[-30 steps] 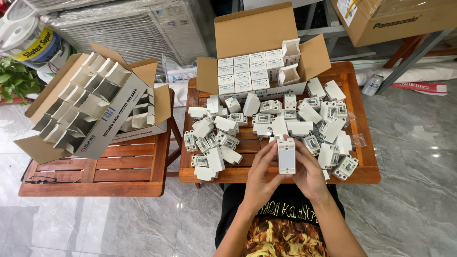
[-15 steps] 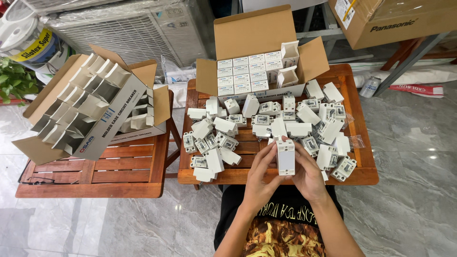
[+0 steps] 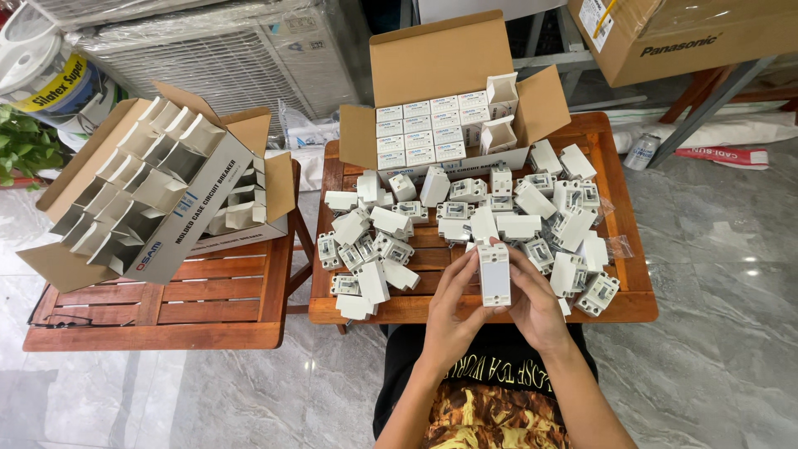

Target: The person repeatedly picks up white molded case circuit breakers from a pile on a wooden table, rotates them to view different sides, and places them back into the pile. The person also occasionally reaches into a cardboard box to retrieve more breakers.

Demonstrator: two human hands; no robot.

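One small white box (image 3: 495, 274) is held upright at the lower centre of the frame, just above the near edge of the right wooden worktop (image 3: 619, 195). It is gripped from both sides: the left hand (image 3: 453, 312) is closed on its left flank and the right hand (image 3: 532, 303) on its right flank, with the fingers (image 3: 465, 270) wrapped narrowly around the box edges.

Two slatted wooden worktops are seen side by side. On the right one, a loose heap of small white boxes and grey-white breaker units (image 3: 391, 248) is spread from the centre to the right of the frame; several dozen pieces are present, and an exact count cannot be given because they overlap.

At the upper centre, one open cardboard carton (image 3: 440, 62) is set at the far edge of this worktop. Four rows of small white boxes are packed inside it, roughly fifteen in all, and two further boxes (image 3: 501, 112) with open flaps are stood at its right end.

On the left worktop (image 3: 208, 295), two open cartons are placed: one large carton (image 3: 179, 229) tilted on its side, filled with empty white boxes, and a second carton (image 3: 249, 204) behind it. One more brown carton (image 3: 706, 37) is visible at the upper right.
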